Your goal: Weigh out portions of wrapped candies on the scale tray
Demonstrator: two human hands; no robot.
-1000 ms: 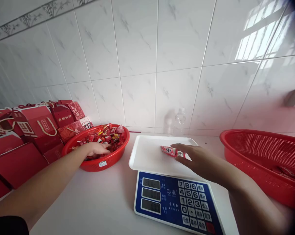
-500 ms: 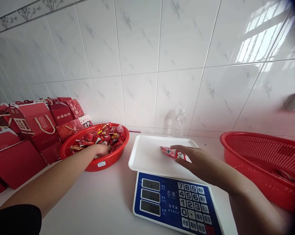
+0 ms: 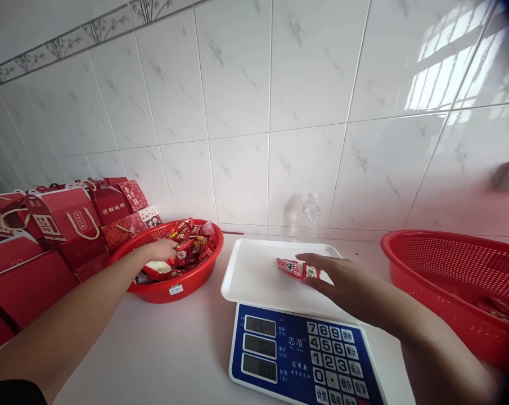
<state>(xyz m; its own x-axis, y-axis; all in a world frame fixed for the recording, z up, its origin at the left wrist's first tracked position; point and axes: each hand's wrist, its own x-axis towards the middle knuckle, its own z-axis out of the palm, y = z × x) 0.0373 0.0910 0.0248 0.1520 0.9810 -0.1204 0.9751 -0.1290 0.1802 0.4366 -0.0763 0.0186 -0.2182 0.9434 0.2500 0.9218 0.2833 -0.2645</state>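
My left hand reaches into a round red basket full of red-wrapped candies; its fingers are down among the wrappers and what they hold is hidden. My right hand hovers over the white tray of an electronic scale, fingers curled around a red candy packet that rests on the tray.
Red gift boxes with rope handles are stacked at the left against the tiled wall. A large red mesh basket stands at the right. A clear plastic bottle is behind the scale.
My left hand has shifted further back and left inside the candy basket, uncovering a pale wrapper near the front. My right hand stays on the packet over the tray.
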